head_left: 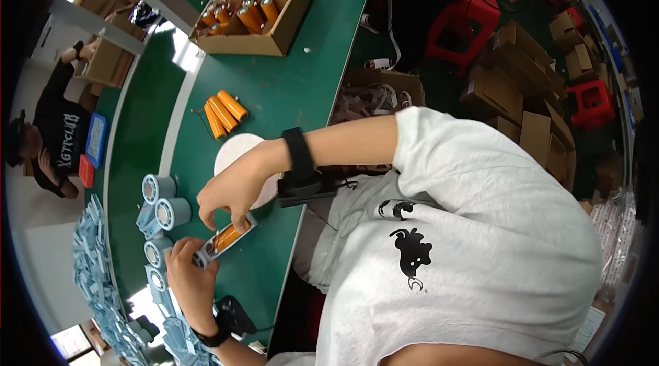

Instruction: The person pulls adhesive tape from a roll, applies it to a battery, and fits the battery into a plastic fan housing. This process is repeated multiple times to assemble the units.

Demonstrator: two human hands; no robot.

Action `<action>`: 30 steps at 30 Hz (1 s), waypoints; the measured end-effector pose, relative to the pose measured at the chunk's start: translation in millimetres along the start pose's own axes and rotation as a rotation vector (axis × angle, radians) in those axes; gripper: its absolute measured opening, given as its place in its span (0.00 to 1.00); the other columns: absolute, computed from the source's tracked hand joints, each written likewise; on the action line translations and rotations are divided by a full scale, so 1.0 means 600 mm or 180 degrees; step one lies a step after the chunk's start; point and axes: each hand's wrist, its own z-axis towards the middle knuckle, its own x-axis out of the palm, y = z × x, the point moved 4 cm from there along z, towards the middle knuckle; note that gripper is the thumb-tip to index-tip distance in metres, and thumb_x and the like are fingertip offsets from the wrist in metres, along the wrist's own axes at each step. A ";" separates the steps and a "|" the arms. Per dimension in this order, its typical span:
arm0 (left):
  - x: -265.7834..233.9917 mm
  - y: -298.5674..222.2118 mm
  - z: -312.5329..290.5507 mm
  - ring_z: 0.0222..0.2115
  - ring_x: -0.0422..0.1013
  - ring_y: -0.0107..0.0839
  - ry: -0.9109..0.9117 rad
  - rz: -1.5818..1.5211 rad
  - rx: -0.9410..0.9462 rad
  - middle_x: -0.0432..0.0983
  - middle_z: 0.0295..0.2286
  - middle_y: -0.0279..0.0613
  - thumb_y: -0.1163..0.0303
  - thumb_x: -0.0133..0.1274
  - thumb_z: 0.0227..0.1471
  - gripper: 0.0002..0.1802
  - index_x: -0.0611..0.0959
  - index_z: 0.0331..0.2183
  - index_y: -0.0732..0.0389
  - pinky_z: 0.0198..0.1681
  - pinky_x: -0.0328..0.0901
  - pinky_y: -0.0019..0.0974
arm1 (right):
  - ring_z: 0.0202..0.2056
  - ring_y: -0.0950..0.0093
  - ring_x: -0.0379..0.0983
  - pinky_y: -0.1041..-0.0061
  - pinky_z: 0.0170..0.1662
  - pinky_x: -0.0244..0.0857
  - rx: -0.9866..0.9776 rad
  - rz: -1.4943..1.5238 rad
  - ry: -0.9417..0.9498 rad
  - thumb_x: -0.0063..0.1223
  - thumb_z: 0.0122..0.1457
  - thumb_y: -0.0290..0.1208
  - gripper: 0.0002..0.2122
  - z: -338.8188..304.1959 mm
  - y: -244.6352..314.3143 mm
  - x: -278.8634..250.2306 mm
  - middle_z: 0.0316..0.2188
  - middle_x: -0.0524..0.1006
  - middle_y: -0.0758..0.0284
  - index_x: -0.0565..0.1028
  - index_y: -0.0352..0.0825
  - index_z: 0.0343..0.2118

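A narrow light-grey plastic housing (251,222) lies at a slant over the green table, with an orange battery pack (228,236) inside it. My left hand (189,280) grips the housing's lower-left end, thumb on the near side and fingers along the far side. Above, my right hand (237,184) curls down with thumb and fingertips at the housing's upper side, by the battery pack. Its palm hides part of a white round disc (237,150). Several orange battery packs (225,114) with thin wires lie beyond that disc. Both wrists wear black bands.
A cardboard tray of orange batteries (281,40) stands farther along the table (302,85). Light-blue round housings (171,213) and heaps of flat blue parts (96,256) lie left. A black device (235,316) sits beside my left wrist. Across, a person (58,119) sits; red stools (592,104) stand right.
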 end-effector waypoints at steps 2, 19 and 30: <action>-0.056 0.012 -0.011 0.35 0.67 0.40 -0.0463 -0.0203 -0.0368 0.70 0.34 0.45 0.79 0.57 0.25 0.19 0.75 0.29 0.67 0.40 0.61 0.36 | 0.33 0.67 0.71 0.71 0.35 0.65 -0.0113 0.0433 -0.1246 0.56 0.44 0.28 0.13 -0.080 0.033 -0.093 0.29 0.73 0.58 0.72 0.31 0.34; 0.008 0.122 0.429 0.42 0.65 0.45 -0.1696 0.1432 0.0181 0.70 0.39 0.51 0.58 0.58 0.40 0.28 0.73 0.41 0.66 0.46 0.58 0.40 | 0.33 0.66 0.73 0.71 0.36 0.66 0.2062 -0.0436 -0.1868 0.61 0.42 0.37 0.17 -0.143 -0.144 -0.155 0.31 0.76 0.57 0.75 0.26 0.30; 0.145 -0.114 0.070 0.44 0.58 0.47 -0.0532 0.0370 0.1252 0.66 0.36 0.48 0.68 0.62 0.32 0.31 0.68 0.40 0.68 0.49 0.50 0.48 | 0.34 0.76 0.69 0.73 0.37 0.64 0.0506 0.4839 -0.2034 0.53 0.48 0.22 0.16 -0.205 -0.106 -0.101 0.33 0.71 0.63 0.66 0.29 0.41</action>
